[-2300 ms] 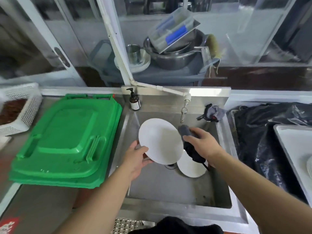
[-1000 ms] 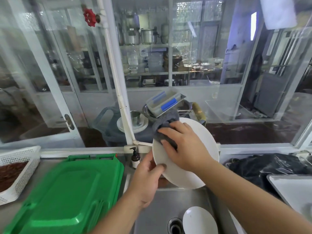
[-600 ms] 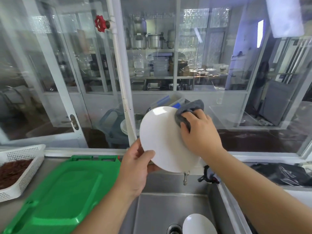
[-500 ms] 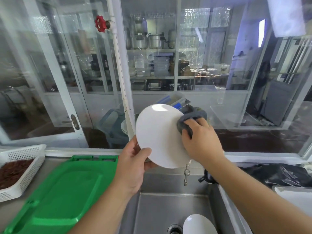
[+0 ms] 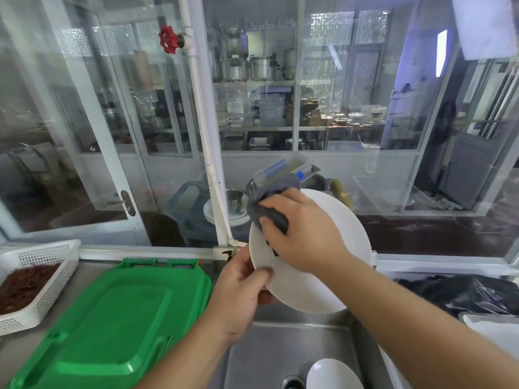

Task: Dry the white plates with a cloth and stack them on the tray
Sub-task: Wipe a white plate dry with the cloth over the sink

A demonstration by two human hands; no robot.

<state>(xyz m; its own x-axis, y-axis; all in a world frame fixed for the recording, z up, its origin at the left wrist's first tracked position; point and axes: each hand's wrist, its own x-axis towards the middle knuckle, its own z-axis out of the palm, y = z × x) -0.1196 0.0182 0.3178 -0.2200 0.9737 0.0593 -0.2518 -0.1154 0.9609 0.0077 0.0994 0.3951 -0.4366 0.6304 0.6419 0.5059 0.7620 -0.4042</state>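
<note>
Left hand (image 5: 238, 293) grip pinches white plate (image 5: 331, 265) rim, held tilted above the sink (image 5: 280, 349) so drips fall in; right hand (image 5: 303, 237) grip presses grey cloth (image 5: 266, 203) against its face; second plate (image 5: 331, 374) waits in sink

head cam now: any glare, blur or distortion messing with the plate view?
Head view: wide-angle bowing bends the window frames; reflections haze the glass behind; held plate is sharp and evenly lit, with soft shading under the right hand and grey cloth; left hand slightly soft.
</note>
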